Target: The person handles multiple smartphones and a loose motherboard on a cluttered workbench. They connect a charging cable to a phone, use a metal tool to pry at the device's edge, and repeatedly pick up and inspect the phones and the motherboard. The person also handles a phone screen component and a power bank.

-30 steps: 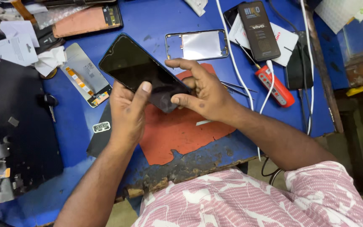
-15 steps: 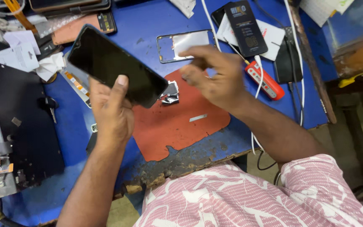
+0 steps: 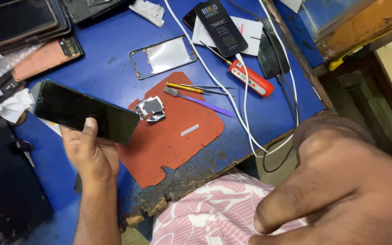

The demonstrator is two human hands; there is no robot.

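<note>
My left hand [image 3: 89, 152] grips a black smartphone [image 3: 85, 110] by its lower edge, thumb on the dark screen, and holds it above the blue table's left side. My right hand [image 3: 341, 186] is raised close to the camera at the lower right. It is large and blurred, with fingers partly curled and nothing in it. A small metal circuit part [image 3: 149, 109] lies on the red work mat [image 3: 173, 131], just right of the phone.
On the blue table [image 3: 110, 50] lie a phone frame [image 3: 162, 56], a yellow-handled tool [image 3: 184, 87], a purple brush [image 3: 200, 100], a red screwdriver [image 3: 250, 77], a white cable [image 3: 243, 118], a black box [image 3: 221, 28] and stacked phones [image 3: 17, 20]. The table's front edge is chipped.
My right hand has left the phone and swung up toward the camera. My left hand has shifted the phone leftward, and the circuit part on the mat is uncovered.
</note>
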